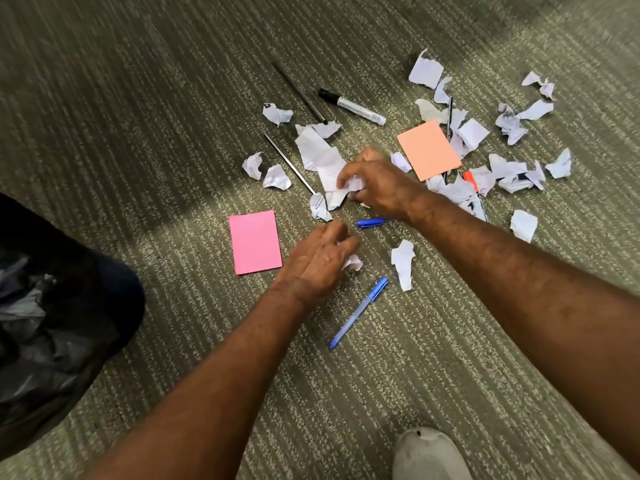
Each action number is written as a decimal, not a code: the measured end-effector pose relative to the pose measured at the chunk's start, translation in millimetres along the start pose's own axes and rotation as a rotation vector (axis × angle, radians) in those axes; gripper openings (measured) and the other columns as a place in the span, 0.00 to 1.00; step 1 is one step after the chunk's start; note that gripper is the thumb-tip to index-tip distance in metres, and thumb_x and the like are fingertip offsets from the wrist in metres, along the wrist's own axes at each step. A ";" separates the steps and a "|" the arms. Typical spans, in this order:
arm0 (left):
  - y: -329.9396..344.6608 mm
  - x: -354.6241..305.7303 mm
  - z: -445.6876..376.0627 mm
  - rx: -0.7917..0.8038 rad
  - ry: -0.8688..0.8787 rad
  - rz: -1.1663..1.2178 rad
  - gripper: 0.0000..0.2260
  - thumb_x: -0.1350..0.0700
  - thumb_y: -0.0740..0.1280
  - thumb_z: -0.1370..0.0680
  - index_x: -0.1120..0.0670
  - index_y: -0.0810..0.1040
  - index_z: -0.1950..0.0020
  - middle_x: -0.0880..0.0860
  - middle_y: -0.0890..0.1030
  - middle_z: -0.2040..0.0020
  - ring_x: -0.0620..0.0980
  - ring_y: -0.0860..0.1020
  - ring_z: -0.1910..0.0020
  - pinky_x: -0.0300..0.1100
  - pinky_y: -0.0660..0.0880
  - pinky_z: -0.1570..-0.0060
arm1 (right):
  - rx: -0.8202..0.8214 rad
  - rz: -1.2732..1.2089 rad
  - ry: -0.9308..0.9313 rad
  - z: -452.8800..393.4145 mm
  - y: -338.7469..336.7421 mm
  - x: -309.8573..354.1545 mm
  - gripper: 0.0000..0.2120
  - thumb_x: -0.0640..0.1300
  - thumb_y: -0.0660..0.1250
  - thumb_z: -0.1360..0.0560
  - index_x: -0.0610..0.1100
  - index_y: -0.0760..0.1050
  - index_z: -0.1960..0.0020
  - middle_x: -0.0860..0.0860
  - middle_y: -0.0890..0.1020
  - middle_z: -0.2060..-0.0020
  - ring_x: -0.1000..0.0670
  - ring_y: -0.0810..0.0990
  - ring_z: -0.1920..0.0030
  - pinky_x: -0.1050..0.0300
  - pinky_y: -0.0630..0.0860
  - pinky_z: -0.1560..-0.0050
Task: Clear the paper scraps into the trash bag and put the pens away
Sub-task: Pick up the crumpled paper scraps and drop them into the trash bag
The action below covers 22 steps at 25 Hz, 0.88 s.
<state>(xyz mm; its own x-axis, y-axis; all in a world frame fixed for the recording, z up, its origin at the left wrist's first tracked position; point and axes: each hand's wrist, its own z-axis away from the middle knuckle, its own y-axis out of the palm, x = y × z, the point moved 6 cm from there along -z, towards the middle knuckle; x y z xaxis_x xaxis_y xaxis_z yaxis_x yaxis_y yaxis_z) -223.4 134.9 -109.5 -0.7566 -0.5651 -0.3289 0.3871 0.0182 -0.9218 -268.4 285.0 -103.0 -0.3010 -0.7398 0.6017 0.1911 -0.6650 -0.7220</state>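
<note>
Nearest us a blue pen [358, 312] lies on the carpet [173, 150], just below our left hand [317, 265], whose fingers curl around a paper scrap [352, 262]. Beyond, our right hand [375, 183] pinches crumpled scraps [341, 192]. Farther right, more scraps [512, 169] lie scattered. The trash bag [38, 337] sits far left.

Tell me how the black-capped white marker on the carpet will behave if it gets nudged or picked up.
The marker looks like a stiff, round barrel, so a sideways nudge would probably roll it, though the ribbed carpet should slow it. It lies clear of the scraps, so it likely lifts cleanly, and seems light.
</note>
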 end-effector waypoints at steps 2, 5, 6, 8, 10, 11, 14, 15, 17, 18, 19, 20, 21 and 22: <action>-0.4 2.0 4.2 -0.043 -0.026 0.105 0.20 0.58 0.72 0.22 0.49 0.72 0.32 0.53 0.73 0.34 0.49 0.73 0.42 0.40 0.77 0.45 | -0.066 -0.044 0.048 0.4 -3.8 -3.9 0.06 0.38 0.71 0.22 0.48 0.81 0.50 0.44 0.66 0.27 0.44 0.68 0.27 0.53 0.73 0.32; -3.0 22.9 7.1 -0.085 -0.355 0.608 0.06 0.58 0.64 0.18 0.48 0.72 0.43 0.48 0.77 0.49 0.46 0.77 0.54 0.38 0.75 0.60 | -0.176 -0.090 0.126 4.3 -12.1 -10.0 0.05 0.38 0.71 0.22 0.47 0.82 0.50 0.44 0.64 0.21 0.41 0.68 0.25 0.61 0.70 0.39; -4.0 31.0 6.9 -0.120 -0.471 0.716 0.05 0.57 0.63 0.18 0.47 0.71 0.44 0.47 0.77 0.51 0.45 0.77 0.56 0.38 0.73 0.63 | -0.212 -0.100 0.151 6.2 -15.7 -13.3 0.06 0.38 0.71 0.22 0.48 0.82 0.50 0.44 0.67 0.23 0.42 0.72 0.28 0.65 0.73 0.45; -6.2 45.7 7.6 -0.226 -0.675 0.888 0.08 0.55 0.63 0.18 0.46 0.72 0.40 0.49 0.79 0.48 0.46 0.78 0.54 0.43 0.76 0.59 | -0.269 -0.201 0.198 8.8 -21.8 -22.4 0.10 0.35 0.69 0.21 0.49 0.83 0.51 0.45 0.72 0.25 0.45 0.78 0.33 0.68 0.79 0.55; -14.5 48.3 2.2 -0.266 -0.675 0.738 0.18 0.61 0.64 0.19 0.45 0.69 0.31 0.53 0.79 0.39 0.49 0.78 0.49 0.50 0.80 0.50 | -0.302 -0.354 0.230 10.2 -25.0 -28.4 0.15 0.31 0.65 0.20 0.50 0.83 0.51 0.46 0.74 0.26 0.49 0.81 0.38 0.67 0.80 0.66; -16.3 48.0 -1.6 -0.263 -0.651 0.641 0.21 0.61 0.64 0.18 0.45 0.66 0.28 0.54 0.78 0.36 0.51 0.78 0.47 0.52 0.79 0.46 | -0.305 -0.378 0.223 10.2 -25.3 -29.0 0.17 0.30 0.64 0.19 0.50 0.84 0.47 0.47 0.74 0.26 0.51 0.81 0.39 0.70 0.78 0.66; -17.1 50.1 -15.0 -0.230 -0.642 0.531 0.25 0.50 0.68 0.19 0.44 0.63 0.25 0.53 0.77 0.34 0.53 0.77 0.42 0.52 0.76 0.45 | -0.233 -0.280 0.126 4.7 -17.8 -23.8 0.22 0.35 0.66 0.19 0.54 0.76 0.29 0.48 0.66 0.21 0.46 0.68 0.24 0.59 0.76 0.33; -14.5 50.2 -17.8 -0.203 -0.638 0.502 0.26 0.48 0.69 0.20 0.44 0.63 0.25 0.52 0.78 0.35 0.53 0.77 0.43 0.50 0.75 0.48 | -0.168 -0.277 0.098 4.1 -11.3 -19.9 0.26 0.38 0.68 0.20 0.57 0.71 0.26 0.47 0.64 0.20 0.45 0.65 0.23 0.52 0.67 0.25; -10.6 52.1 -21.1 -0.186 -0.625 0.461 0.23 0.48 0.70 0.21 0.43 0.66 0.28 0.51 0.78 0.40 0.50 0.76 0.47 0.46 0.72 0.53 | -0.021 -0.230 0.070 2.2 2.5 -12.1 0.36 0.40 0.72 0.23 0.62 0.63 0.22 0.46 0.61 0.20 0.44 0.65 0.23 0.56 0.59 0.28; -9.5 52.6 -20.5 -0.189 -0.631 0.462 0.20 0.48 0.69 0.20 0.43 0.68 0.30 0.50 0.78 0.42 0.50 0.76 0.48 0.45 0.72 0.55 | 0.035 -0.153 0.061 0.9 7.4 -9.8 0.39 0.40 0.73 0.24 0.63 0.60 0.21 0.45 0.62 0.21 0.44 0.65 0.24 0.57 0.59 0.32; -8.8 53.1 -20.0 -0.190 -0.630 0.448 0.18 0.50 0.69 0.20 0.43 0.69 0.32 0.50 0.78 0.43 0.50 0.75 0.49 0.45 0.72 0.55 | 0.059 -0.078 0.059 -0.7 9.7 -9.3 0.39 0.40 0.73 0.24 0.63 0.60 0.21 0.44 0.62 0.22 0.44 0.65 0.25 0.57 0.60 0.34; -9.2 52.4 -19.7 -0.197 -0.608 0.406 0.16 0.52 0.69 0.19 0.44 0.70 0.33 0.50 0.78 0.43 0.50 0.76 0.49 0.46 0.73 0.55 | 0.052 -0.027 0.065 -1.8 10.1 -9.5 0.36 0.41 0.73 0.23 0.61 0.63 0.21 0.43 0.64 0.23 0.43 0.66 0.25 0.55 0.61 0.32; -10.7 51.6 -19.9 -0.205 -0.573 0.353 0.14 0.54 0.68 0.19 0.46 0.71 0.35 0.51 0.78 0.44 0.51 0.76 0.50 0.46 0.74 0.55 | 0.019 0.001 0.071 -1.8 9.2 -9.6 0.32 0.42 0.73 0.22 0.58 0.67 0.23 0.44 0.67 0.25 0.43 0.68 0.26 0.53 0.62 0.29; -12.4 52.1 -20.2 -0.211 -0.535 0.316 0.11 0.54 0.68 0.19 0.49 0.72 0.38 0.52 0.79 0.46 0.51 0.76 0.51 0.46 0.73 0.56 | -0.026 0.006 0.066 -1.6 7.8 -9.2 0.27 0.43 0.72 0.22 0.55 0.72 0.25 0.44 0.70 0.27 0.43 0.70 0.28 0.51 0.64 0.27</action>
<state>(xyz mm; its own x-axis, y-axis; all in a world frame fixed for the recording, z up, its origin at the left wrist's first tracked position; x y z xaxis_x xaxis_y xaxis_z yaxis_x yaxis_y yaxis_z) -278.2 121.8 -119.3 -0.2353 -0.8373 -0.4936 0.3948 0.3817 -0.8357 -265.7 286.8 -114.7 -0.3608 -0.7348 0.5744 0.1687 -0.6571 -0.7347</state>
